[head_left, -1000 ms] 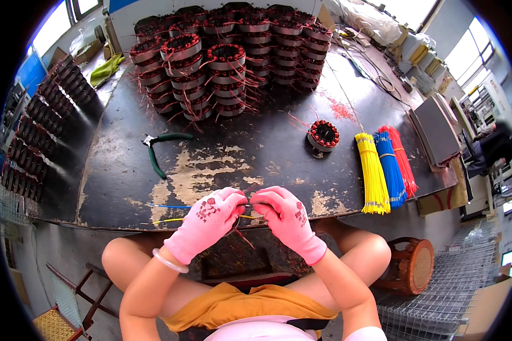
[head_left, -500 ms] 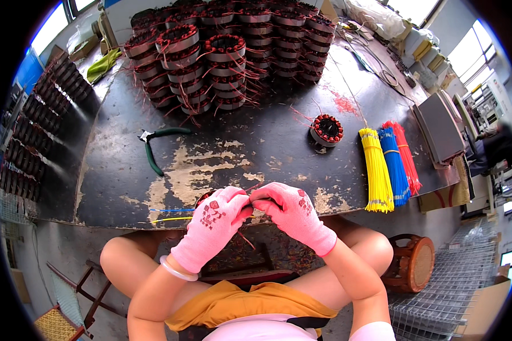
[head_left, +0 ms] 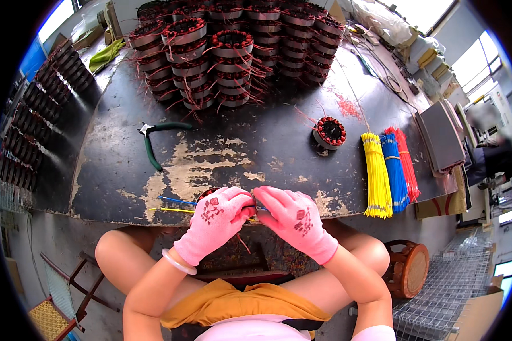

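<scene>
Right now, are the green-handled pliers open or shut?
Open: the pliers lie flat on the table, handles spread apart, untouched.

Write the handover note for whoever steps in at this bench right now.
Left hand: pink glove, closed over a wound motor stator at the near table edge; the stator is mostly hidden. A blue wire and a yellow wire stick out to the left of it.
Right hand: pink glove, fingers pinching at the same spot against the left hand.
On the table: one lone stator, yellow, blue and red wire bundles on the right, green-handled pliers on the left, stacked stators at the far side.
Done: wires sit at the held stator.
Left: cannot tell how far the wiring has got.
</scene>
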Available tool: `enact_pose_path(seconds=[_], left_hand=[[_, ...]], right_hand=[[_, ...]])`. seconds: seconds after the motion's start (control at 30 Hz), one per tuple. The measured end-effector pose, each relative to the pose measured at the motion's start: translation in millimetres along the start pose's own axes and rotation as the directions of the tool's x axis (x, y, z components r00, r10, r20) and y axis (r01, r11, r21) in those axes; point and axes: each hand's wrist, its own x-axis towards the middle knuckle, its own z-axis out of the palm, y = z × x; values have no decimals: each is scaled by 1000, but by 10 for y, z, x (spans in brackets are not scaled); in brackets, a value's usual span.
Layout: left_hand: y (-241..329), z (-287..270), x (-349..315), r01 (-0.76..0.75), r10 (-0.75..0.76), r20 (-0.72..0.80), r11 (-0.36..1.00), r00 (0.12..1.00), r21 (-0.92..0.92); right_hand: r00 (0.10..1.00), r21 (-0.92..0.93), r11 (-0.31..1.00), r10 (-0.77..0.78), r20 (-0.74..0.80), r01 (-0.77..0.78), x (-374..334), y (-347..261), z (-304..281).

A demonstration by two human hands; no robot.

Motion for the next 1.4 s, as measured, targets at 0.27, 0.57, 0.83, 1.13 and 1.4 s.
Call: enact_pose_path(seconds=[0.27,0.57,0.83,1.13,1.4], left_hand=[[-31,1,0,-1,1,16,1000,1000,15],[-40,3,4,-41,41,10,999,999,7],[-81,33,-8,-20,20,4,1000,1000,-21],[-84,10,-1,-2,2,7,999,1000,-48],[-48,-4,8,-15,16,46,1000,999,-15]], right_hand=[[974,-225,948,-210,91,225,66,124,34],[547,547,58,197,814,-835,106,228,35],[993,149,983,-112,45,104,63,190,61],[891,335,826,405,207,-453,82,41,-111],[700,470,532,411,584,-705,62,48,29]])
